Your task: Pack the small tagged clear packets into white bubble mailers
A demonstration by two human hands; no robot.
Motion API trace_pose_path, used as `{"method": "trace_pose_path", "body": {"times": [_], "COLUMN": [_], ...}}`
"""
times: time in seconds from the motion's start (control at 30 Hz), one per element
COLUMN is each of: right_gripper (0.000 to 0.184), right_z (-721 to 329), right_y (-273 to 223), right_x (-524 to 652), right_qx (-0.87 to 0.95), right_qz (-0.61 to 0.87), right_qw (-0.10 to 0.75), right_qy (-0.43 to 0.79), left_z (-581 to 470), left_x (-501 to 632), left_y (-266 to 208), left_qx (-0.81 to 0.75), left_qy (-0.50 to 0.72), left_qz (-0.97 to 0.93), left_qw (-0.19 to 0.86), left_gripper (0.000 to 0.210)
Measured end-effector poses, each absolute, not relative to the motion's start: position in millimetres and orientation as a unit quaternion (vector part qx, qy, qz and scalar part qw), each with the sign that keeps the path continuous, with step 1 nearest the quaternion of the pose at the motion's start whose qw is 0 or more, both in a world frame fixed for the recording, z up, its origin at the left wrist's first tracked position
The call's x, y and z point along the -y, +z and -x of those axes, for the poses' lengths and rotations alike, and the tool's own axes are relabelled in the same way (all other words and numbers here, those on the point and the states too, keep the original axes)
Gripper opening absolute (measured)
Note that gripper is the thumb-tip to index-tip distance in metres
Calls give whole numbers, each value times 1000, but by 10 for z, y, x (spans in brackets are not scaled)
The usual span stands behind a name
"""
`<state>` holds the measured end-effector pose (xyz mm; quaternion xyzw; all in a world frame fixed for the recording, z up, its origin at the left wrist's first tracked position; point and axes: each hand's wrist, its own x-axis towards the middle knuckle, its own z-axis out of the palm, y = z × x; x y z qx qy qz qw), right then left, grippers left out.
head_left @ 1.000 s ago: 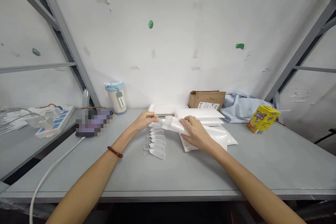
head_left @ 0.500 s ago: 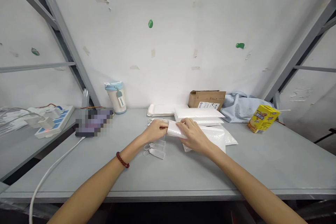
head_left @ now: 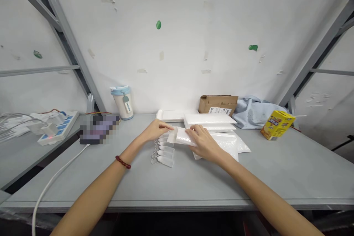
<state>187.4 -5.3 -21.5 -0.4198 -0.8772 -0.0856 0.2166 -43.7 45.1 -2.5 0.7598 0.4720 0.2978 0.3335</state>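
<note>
In my right hand I grip a small white bubble mailer above the table, thumb and fingers closed on its upper side. A pale translucent flap sticks out from its left end. My left hand, with a dark red bead bracelet at the wrist, has its fingertips pinched at the flap's top left corner. Several white tags with looped strings lie in a column below the left hand. Beneath the right hand, more white bubble mailers lie overlapping, partly hidden by it.
A stack of white mailers and a cardboard box stand at the back. A blue cloth and a yellow drink carton are on the right. A lidded cup, a blurred phone and a power strip are left.
My left hand has shifted left and slightly up, away from the mailer's end. The flap now shows stretched out between hand and mailer. The right hand has stayed put.
</note>
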Motion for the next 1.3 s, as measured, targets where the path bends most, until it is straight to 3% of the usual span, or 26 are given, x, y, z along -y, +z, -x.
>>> {"method": "trace_pose_path", "body": {"times": [0.27,0.47,1.3], "right_gripper": [39,39,38], "right_z": [-1878,-1907,-2011], "right_y": [-202,-168,-100], "right_x": [54,48,-10], "right_qx": [878,871,842], "right_qz": [421,424,458], "right_qw": [214,235,272], "right_qy": [-82,-80,-86], "left_z": [755,879,823], "left_x": [-705,-743,-669], "left_y": [-54,-19,-5], "left_qx": [-544,-597,-547], "left_qy": [398,388,338], "left_qz": [-690,-669,-710], "left_qw": [263,215,286], "left_gripper": [28,29,27]}}
